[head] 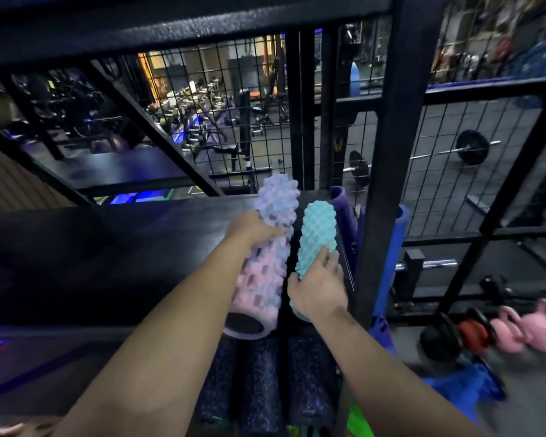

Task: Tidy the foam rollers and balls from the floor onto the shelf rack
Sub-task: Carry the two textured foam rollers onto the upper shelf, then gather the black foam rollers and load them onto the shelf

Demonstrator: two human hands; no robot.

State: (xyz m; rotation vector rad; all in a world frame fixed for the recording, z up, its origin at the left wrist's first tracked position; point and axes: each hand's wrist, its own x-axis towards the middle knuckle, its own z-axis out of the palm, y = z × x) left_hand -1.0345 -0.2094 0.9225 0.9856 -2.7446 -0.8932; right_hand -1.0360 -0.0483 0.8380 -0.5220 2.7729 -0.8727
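left grip (255, 230) wraps over the upper middle of the pink and lilac roller (265, 279), fingers curled down its far flank, holding it. right grip (318, 290) lies over the near end of the teal roller (317, 228), fingers nearly straight along the top, thumb down the left flank. i judge this a steadying press rather than a closed hold. both rollers lie lengthways, side by side and just apart, at the right end of the dark shelf (108, 257). the pink one overhangs the front edge. handling, as i judge it: light foam, hollow core visible on the pink one, knobs giving good purchase, round bodies prone to roll. best taken mid-length from above. black speckled rollers (259, 383) lie on the level below.
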